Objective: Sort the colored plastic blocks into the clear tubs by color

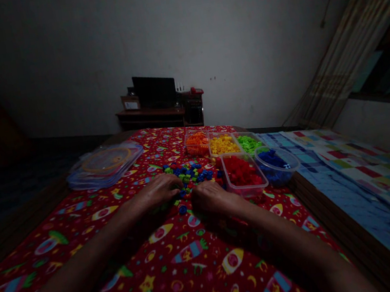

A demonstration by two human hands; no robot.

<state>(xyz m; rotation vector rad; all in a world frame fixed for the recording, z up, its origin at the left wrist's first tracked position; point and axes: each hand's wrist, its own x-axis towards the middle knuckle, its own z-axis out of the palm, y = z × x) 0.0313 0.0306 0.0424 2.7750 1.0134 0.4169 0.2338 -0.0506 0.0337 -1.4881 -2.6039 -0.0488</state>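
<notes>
My left hand (161, 189) lies at the near left edge of a loose pile of small blue, green and red plastic pieces (186, 172). Its fingers are curled down onto the pieces, and whatever they pinch is hidden. Right of it, my right hand (208, 197) is closed on the near side of the same pile; its own back covers its fingertips. A single blue piece (183, 209) lies on the cloth between and below the hands. Close to my right hand stands a clear tub of red pieces (242, 173).
Behind stand tubs of orange (196, 143), yellow (223, 145) and green pieces (249, 144); a round tub of blue pieces (275, 164) is at right. Stacked clear lids (105, 166) lie left on the red patterned cloth (163, 269). A monitor (155, 92) stands by the wall.
</notes>
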